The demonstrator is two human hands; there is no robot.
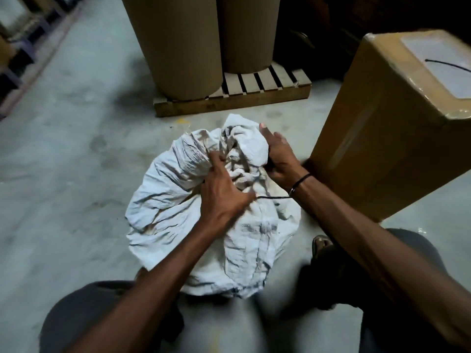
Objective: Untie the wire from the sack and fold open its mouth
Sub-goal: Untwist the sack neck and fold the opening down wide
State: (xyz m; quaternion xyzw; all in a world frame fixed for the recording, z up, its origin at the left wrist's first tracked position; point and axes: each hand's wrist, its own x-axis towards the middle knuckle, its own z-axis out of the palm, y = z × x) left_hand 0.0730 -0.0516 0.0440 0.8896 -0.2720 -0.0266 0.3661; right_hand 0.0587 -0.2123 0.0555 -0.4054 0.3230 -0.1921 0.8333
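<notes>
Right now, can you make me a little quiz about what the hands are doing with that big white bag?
1. True or false: both hands are gripping the cloth of the white sack.
2. What stands right next to the sack on the person's right? A) a bucket B) a tall cardboard box C) a chair
3. Fill in: a thin black ____ shows between the two hands.

Key:
1. True. The left hand and the right hand both bunch cloth near the sack's mouth.
2. B, the cardboard box.
3. Wire. Whether it is fully untied cannot be told.
</notes>
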